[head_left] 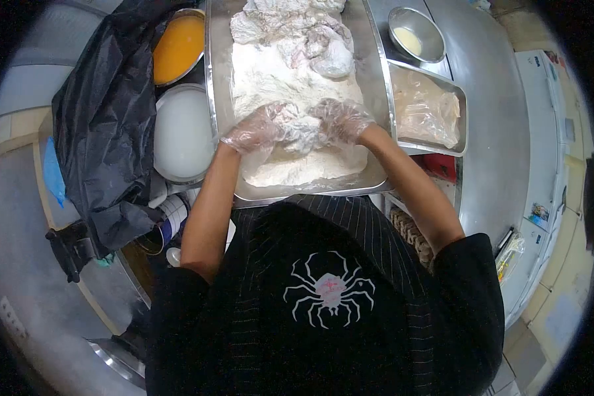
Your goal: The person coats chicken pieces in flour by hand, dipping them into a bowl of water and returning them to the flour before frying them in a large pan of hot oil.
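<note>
Flour (270,72) deep across a big steel tray (212,99), with both grips down in it. Left grip (254,132) in a thin clear glove, half closed, fingers curled onto a floured lump (303,135) from its left side. Right grip (341,119) gloved the same way, also half closed, fingers bent over the right side of the lump and touching it. Lump clasped between the two, resting on the flour in the near half of the tray. Both gloves dusted white.

Beyond the grips, at the far end of the tray, a heap of coated pieces (290,26), crowded together and touching. Just left of the left grip, outside the tray rim, a round white bucket (181,132). Past that, farther off, a bowl of orange liquid (178,46), partly under a black plastic bag (105,119). To the right of the right grip, just beside the big tray, a smaller steel tray (461,99) holding something pale under clear plastic, hard to tell what. Beyond that, a small steel bowl (435,39) with a little pale liquid. All of it on a steel table (495,145).
</note>
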A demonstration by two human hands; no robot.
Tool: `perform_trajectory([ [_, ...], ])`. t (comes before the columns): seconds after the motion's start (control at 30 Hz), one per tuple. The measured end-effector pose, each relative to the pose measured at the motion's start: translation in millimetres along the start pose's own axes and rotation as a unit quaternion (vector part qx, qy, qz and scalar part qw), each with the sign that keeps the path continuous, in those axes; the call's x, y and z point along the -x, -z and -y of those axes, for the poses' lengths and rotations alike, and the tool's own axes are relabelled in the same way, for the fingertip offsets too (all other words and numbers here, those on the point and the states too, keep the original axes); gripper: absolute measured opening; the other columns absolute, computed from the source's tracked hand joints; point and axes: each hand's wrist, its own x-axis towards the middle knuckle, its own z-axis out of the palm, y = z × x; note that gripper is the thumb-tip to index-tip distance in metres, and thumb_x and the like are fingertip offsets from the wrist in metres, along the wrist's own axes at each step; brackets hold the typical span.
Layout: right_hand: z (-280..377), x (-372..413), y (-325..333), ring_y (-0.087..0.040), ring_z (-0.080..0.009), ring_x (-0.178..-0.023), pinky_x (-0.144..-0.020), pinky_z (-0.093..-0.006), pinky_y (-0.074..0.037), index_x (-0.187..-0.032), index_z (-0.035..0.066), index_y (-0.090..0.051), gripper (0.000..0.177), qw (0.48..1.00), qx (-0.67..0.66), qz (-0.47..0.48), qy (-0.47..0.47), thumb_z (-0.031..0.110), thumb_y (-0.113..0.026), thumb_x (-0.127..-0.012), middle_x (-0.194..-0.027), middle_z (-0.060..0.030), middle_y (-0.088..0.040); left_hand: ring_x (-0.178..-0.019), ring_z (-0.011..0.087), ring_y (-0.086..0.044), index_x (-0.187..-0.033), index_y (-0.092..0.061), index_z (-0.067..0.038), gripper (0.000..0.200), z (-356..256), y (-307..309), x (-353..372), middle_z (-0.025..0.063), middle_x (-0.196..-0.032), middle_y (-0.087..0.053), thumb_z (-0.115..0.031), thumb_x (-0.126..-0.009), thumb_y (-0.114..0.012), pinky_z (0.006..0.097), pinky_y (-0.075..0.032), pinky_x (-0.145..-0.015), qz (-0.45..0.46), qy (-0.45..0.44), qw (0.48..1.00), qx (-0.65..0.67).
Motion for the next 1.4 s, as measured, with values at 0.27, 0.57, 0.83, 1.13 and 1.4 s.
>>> perform_trajectory([
  [0.27, 5, 18, 28, -0.053, -0.0297, -0.09, -0.081, -0.0375, -0.043, -0.116, 0.012, -0.045, 0.042, 0.999, -0.023, -0.048, -0.005, 0.024, -0.054, -0.077, -0.102, -0.0179, -0.054, -0.095, 0.0147, -0.051, -0.122, -0.037, 0.003, 0.055, -3, 1, 1, 0.0123, -0.105, -0.053, -0.003, -0.071, -0.058, 0.0241, -0.042, -0.082, -0.077, -0.013, 0.996, -0.036],
  [0.57, 4, -24, 34, -0.057, -0.0238, -0.084, -0.075, -0.0302, -0.047, -0.113, 0.012, -0.049, 0.029, 0.998, -0.054, 0.002, 0.034, 0.015, -0.045, -0.084, -0.099, -0.0136, -0.057, -0.091, 0.0139, -0.053, -0.114, -0.044, 0.001, 0.042, -2, 5, -7, 0.0089, -0.105, -0.055, -0.005, -0.073, -0.052, 0.0249, -0.044, -0.075, -0.163, -0.05, 0.979, -0.115],
  [0.83, -34, -104, 136, -0.053, -0.0226, -0.095, -0.082, -0.0328, -0.043, -0.121, 0.012, -0.043, 0.038, 0.948, -0.276, -0.143, -0.075, 0.018, -0.046, -0.084, -0.107, -0.0104, -0.055, -0.077, 0.0156, -0.058, -0.094, -0.056, -0.003, 0.022, -4, 12, -18, 0.0091, -0.087, -0.061, -0.009, -0.073, -0.056, 0.0244, -0.045, -0.07, -0.36, -0.162, 0.897, -0.197],
  [1.13, -72, -124, 69, -0.053, -0.0272, -0.097, -0.083, -0.0356, -0.042, -0.111, 0.009, -0.053, 0.04, 0.952, 0.002, -0.18, -0.246, 0.028, -0.053, -0.075, -0.11, -0.0139, -0.053, -0.09, 0.024, -0.054, -0.103, -0.053, 0.003, 0.039, 24, 91, -196, 0.0188, -0.097, -0.057, -0.024, -0.075, -0.054, 0.0327, -0.043, -0.078, -0.3, -0.096, 0.824, -0.472],
  [1.4, -59, -95, 48, -0.052, -0.0296, -0.099, -0.084, -0.0371, -0.041, -0.106, 0.006, -0.055, 0.045, 0.966, 0.063, -0.059, -0.243, 0.033, -0.056, -0.07, -0.109, -0.0159, -0.054, -0.092, 0.0208, -0.053, -0.101, -0.055, 0.001, 0.038, -71, 21, -125, 0.0148, -0.104, -0.055, -0.028, -0.078, -0.051, 0.0308, -0.042, -0.08, -0.144, 0.074, 0.957, -0.241],
])
